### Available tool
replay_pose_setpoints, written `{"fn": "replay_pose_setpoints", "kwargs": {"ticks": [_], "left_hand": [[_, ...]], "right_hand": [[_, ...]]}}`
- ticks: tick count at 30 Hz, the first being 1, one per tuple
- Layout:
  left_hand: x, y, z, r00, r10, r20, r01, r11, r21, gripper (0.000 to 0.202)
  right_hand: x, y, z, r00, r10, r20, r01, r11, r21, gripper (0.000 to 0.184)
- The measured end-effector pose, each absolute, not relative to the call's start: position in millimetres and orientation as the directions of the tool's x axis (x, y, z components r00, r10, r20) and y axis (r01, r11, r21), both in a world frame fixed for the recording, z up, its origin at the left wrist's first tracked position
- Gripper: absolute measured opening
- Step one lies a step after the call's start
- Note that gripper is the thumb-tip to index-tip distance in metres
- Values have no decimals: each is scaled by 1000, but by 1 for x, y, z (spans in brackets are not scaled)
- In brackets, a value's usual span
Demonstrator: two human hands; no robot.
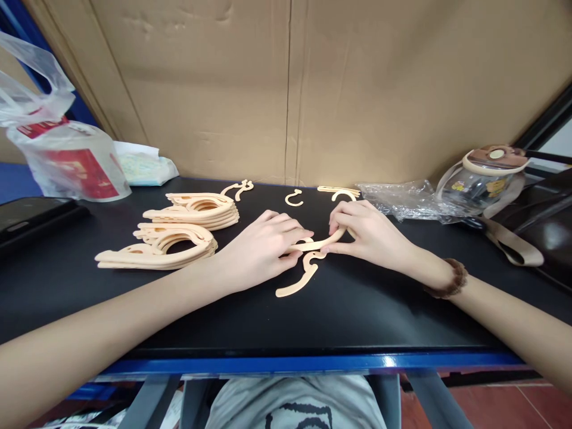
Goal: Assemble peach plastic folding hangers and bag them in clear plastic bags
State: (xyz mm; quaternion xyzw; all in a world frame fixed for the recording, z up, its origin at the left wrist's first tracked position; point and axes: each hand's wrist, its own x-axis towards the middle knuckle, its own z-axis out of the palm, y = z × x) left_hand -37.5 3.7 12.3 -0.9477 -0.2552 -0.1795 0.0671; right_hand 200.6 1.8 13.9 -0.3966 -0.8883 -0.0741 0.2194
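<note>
My left hand (263, 247) and my right hand (364, 229) meet at the middle of the black table (357, 310). Both pinch a curved peach-coloured plastic hanger piece (319, 243) between them. A second peach piece (301, 277) lies flat on the table just below it, touching my left fingers. To the left stand two stacks of assembled peach hangers (179, 229). A small loose hook (294, 199) and more loose pieces (339, 192) lie further back. A brown bead bracelet (449, 280) sits on my right wrist.
A cardboard wall (286, 89) closes the back. White plastic bags (67, 155) and a dark flat device (31, 214) sit at the left. Crumpled clear plastic (397, 199), a lidded clear bottle (485, 179) with a strap and a dark bag are at the right. The blue table edge (313, 362) runs along the front.
</note>
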Motion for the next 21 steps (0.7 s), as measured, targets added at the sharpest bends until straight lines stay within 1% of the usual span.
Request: {"fn": "replay_pose_setpoints", "kwargs": {"ticks": [2,5,7,10,12,17,19,21], "left_hand": [[-38,5,12,799,467,380,522,-851,-52,28],[-42,10,12,789,486,375,551,-831,-82,27],[-44,15,11,790,502,352,571,-811,-126,27],[-48,20,11,811,511,284,572,-793,-207,27],[-51,22,10,822,513,249,565,-791,-235,29],[-55,25,7,823,504,263,563,-785,-259,39],[-55,26,6,804,524,281,589,-769,-249,42],[-55,27,4,768,572,289,634,-743,-215,44]], "right_hand": [[202,3,14,-598,664,449,731,681,-34,33],[207,7,13,-616,652,442,730,683,8,27],[211,10,12,-612,651,449,737,675,25,24],[215,15,9,-601,659,452,740,673,2,23],[216,16,8,-594,670,444,744,668,-14,24],[212,14,7,-564,712,418,773,633,-36,28],[210,13,7,-568,719,402,770,636,-49,27],[209,12,7,-597,706,382,745,664,-64,23]]}}
